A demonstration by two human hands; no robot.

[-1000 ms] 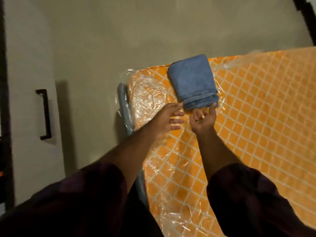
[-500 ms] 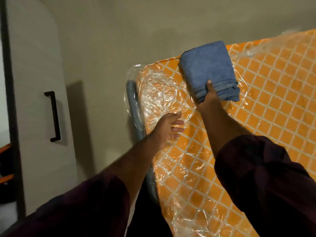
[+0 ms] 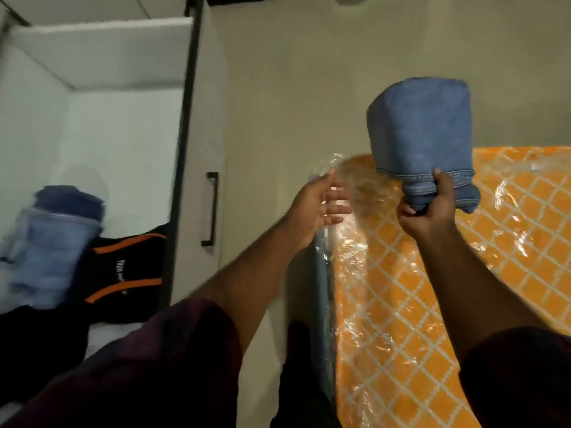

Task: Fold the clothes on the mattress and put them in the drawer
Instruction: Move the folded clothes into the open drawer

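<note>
Folded blue denim jeans (image 3: 421,131) pinched in right-hand fingers (image 3: 440,180), clear of the orange plastic-wrapped mattress (image 3: 463,273); left-hand fingers (image 3: 335,197) spread, empty; open white drawer (image 3: 102,118) beyond them, partly filled; placing remains.

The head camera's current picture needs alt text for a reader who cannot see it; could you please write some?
The right hand grips folded blue jeans lifted above an orange, plastic-wrapped mattress. The left hand hangs open beside it. At left, an open white drawer already holds folded light denim and a black-and-orange garment.
</note>
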